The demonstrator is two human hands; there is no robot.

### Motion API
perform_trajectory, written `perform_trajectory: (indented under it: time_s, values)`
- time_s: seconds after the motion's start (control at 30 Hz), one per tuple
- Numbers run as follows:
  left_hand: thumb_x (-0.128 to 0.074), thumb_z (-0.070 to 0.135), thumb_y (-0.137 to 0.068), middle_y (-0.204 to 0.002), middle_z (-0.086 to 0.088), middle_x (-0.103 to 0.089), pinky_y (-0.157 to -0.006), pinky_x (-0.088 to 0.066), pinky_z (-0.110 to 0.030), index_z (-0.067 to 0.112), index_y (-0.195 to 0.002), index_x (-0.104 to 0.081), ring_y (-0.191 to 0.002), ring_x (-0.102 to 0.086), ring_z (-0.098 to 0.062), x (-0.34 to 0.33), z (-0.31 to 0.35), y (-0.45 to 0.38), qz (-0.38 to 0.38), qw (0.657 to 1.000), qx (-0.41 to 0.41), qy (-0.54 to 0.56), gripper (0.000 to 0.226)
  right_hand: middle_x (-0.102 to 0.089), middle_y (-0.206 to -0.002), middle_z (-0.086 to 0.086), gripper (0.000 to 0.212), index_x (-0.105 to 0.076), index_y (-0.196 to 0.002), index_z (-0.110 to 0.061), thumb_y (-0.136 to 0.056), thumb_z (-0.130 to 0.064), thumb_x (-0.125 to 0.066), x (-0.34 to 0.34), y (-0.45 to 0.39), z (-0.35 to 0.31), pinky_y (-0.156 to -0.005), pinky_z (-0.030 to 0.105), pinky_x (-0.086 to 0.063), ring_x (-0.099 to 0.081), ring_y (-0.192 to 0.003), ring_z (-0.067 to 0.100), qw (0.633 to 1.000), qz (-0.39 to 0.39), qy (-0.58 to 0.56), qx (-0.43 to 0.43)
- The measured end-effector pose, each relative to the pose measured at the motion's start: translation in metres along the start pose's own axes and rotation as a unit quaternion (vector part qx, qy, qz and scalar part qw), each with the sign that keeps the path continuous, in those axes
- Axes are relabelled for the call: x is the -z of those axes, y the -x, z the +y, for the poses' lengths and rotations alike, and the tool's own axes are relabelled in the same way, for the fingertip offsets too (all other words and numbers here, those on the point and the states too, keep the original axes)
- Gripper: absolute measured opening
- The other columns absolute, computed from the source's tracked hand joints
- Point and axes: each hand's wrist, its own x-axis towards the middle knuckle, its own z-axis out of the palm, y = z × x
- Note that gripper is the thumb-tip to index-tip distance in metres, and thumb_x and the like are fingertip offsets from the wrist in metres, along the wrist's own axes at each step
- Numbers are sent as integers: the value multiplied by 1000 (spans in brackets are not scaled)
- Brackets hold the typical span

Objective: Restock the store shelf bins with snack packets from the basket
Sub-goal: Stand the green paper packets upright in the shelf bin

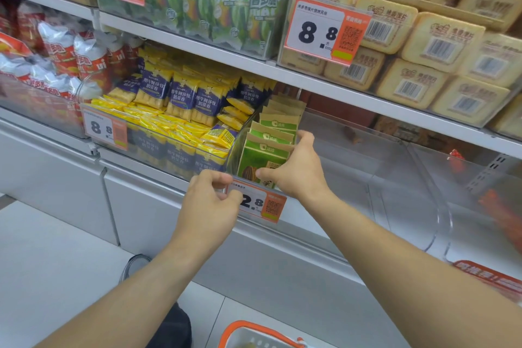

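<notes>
A row of green-and-brown snack packets (264, 147) stands upright at the left end of a clear shelf bin (353, 167). My right hand (296, 169) grips the front packets, thumb on the front face and fingers over the tops. My left hand (210, 200) pinches the bin's front lip beside the orange price tag (265, 205). The basket (254, 333), with an orange rim, shows at the bottom edge of the view; what it holds is hard to tell.
The bin to the left holds yellow-and-blue packets (183, 102). To the right, the clear bin is mostly bare. The shelf above carries green packets (226, 0) and tan biscuit packs (423, 45). A shoe (134, 265) stands on the pale floor below.
</notes>
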Motion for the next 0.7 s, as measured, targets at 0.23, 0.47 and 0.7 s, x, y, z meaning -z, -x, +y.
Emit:
perform_trajectory:
  time_s: [0.23, 0.47, 0.7]
  values:
    - [-63, 15, -87, -106, -7, -60, -63, -41, -23, 23, -102, -57, -79, -60, -12, 1, -1, 0, -1, 1000, -2, -1, 18, -62, -109, -9, 84, -53, -126, -21, -56, -33, -97, 6, 0, 1, -76, 23, -50, -60, -100, 11, 998, -17, 42, 54]
    - [-63, 14, -88, -109, -1, -55, -59, -37, -11, 20, -107, -56, -78, -56, -2, -1, 4, 4, 12, 999, -35, -35, 21, -69, -119, -3, 83, -62, -127, -19, -54, -37, -98, 15, -8, 0, -96, 40, -53, -62, -113, 20, 998, -23, 49, 39]
    - [-63, 13, -88, -110, -1, -53, -59, -37, -11, 19, -106, -56, -78, -55, -1, -2, 4, 3, 14, 999, -31, -35, 20, -48, -116, -11, 83, -61, -121, -29, -49, -55, -94, 18, 4, 6, -92, 36, -28, -40, -124, 22, 993, 64, 93, 24]
